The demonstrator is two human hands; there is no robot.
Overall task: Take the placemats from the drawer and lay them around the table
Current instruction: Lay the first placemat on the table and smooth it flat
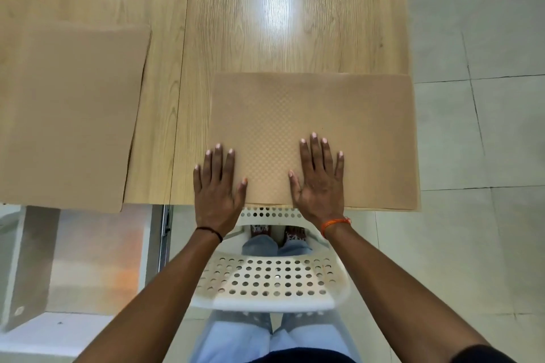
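Near placemat [315,115]: tan, rectangular, w/ fine checker texture. Lies flat at the surface's near right corner. Long axis runs left-right, parallel to the near edge. Its near and right edges slightly overhang the surface.
Left placemat [67,115]: same tan colour, flat on the left part of the surface. Cut off by the left frame edge, so its long axis can't be told. Near edge overhangs the surface a little. Well apart from the near placemat.
Surface [265,23]: light wood grain, two panels w/ a seam running front to back between the two mats. Bright light glare on the right panel.
Left hand [216,186]: palm down, fingers straight and slightly spread, pointing away from the person. Sits at the mat's near left corner; thumb and index side on the mat, outer fingers on bare wood. Gripping nothing. Dark thread at the wrist.
Right hand [320,183]: palm down, fingers straight and spread, flat on the mat near its front edge, approx. mid-width. Gripping nothing. Orange thread at the wrist.
Arms: both reach forward, roughly parallel.
Chair [265,283]: white, perforated, below the hands, betw. person and surface.
Floor [477,127]: pale tiles, right of the surface.
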